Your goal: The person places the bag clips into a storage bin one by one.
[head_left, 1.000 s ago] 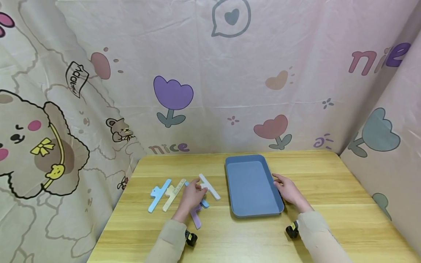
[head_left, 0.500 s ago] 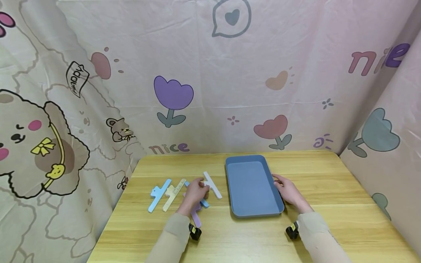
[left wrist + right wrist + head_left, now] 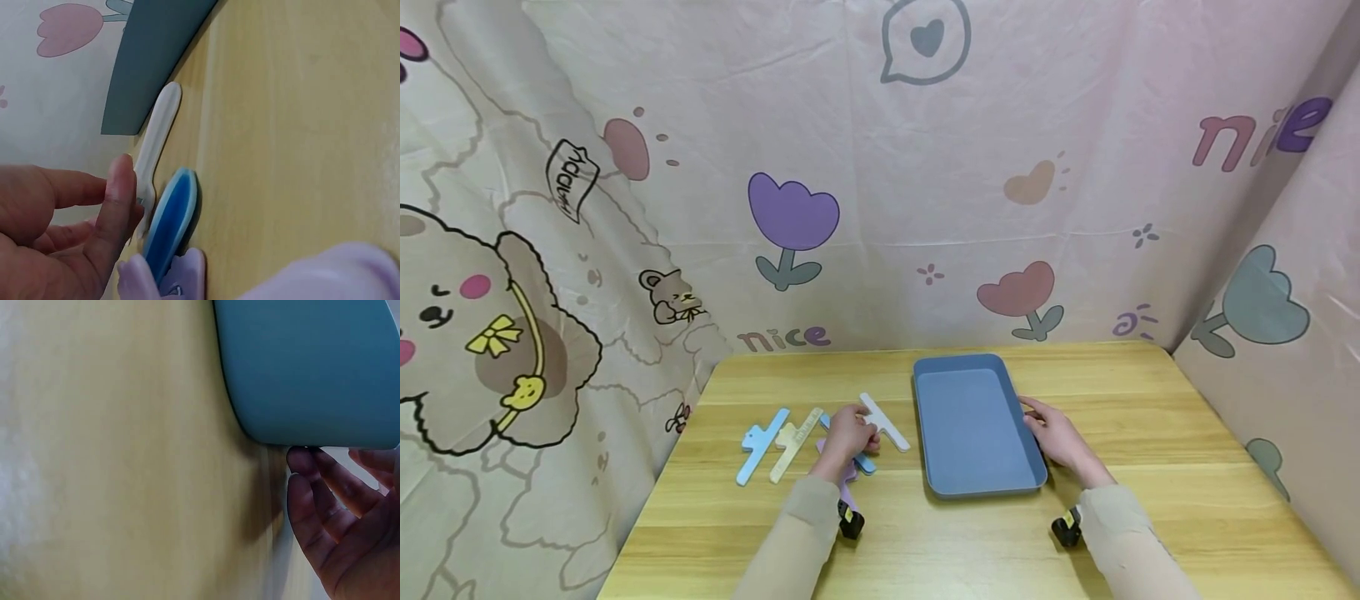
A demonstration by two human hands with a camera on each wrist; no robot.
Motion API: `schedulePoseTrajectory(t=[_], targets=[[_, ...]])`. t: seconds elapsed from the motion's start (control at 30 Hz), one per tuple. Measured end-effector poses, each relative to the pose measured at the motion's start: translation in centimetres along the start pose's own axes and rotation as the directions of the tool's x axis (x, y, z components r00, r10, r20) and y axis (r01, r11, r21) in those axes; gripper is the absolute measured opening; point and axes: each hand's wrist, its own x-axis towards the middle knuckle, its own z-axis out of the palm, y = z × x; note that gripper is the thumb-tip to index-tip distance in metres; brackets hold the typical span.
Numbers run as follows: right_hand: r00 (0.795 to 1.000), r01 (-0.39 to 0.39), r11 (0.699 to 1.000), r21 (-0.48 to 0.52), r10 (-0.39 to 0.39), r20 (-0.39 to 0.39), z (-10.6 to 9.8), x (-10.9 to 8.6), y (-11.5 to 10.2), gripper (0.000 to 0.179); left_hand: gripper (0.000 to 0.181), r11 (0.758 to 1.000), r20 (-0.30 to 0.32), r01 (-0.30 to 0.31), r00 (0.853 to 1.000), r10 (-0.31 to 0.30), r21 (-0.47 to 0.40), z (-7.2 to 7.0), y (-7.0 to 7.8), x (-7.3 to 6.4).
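Note:
My left hand (image 3: 850,433) pinches the short handle of a white T-shaped clip (image 3: 887,427), whose long bar lies near the tray. In the left wrist view, thumb and fingers hide most of that handle. Below the hand, a blue clip (image 3: 175,215) and a purple clip (image 3: 194,272) overlap, partly covered in the head view. My right hand (image 3: 1056,433) is at the right side of a shallow blue-grey tray (image 3: 979,429). Its fingertips touch the tray's outer wall, with the fingers loosely bent, in the right wrist view.
Left of the hands, a light blue clip (image 3: 763,446) and a cream clip (image 3: 795,446) lie slanted side by side on the wooden table (image 3: 940,550). A printed curtain (image 3: 887,167) hangs behind the table and along both sides.
My left hand has shifted slightly right, and the white clip has moved with it toward the tray, turning a little. My right hand and the tray have hardly moved.

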Motion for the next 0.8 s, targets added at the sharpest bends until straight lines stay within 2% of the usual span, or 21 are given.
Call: schedulePoseTrajectory(t=[0.33,0.53,0.7,0.8], targets=[[1.0,-0.001,1.0,-0.005,0.001,-0.007,-0.03,-0.03,-0.18,0.044,0.043,0.999,-0.051,-0.031,0.998,0.032,0.038,0.15,-0.19,0.36],[1.0,0.02,1.0,0.003,-0.02,-0.012,0.08,-0.13,-0.27,0.043,0.044,0.999,-0.106,-0.029,0.994,0.026,-0.026,-0.23,-0.13,0.27],[1.0,0.012,0.996,0.091,-0.012,0.004,0.17,-0.35,-0.23,0.042,0.042,0.996,-0.142,-0.01,0.99,-0.001,-0.084,-0.5,-0.03,0.13],[0.999,-0.018,0.986,0.168,0.013,0.03,0.29,-0.51,-0.22,0.043,0.042,0.994,-0.148,-0.029,0.989,0.013,-0.11,-0.65,0.24,-0.04]])
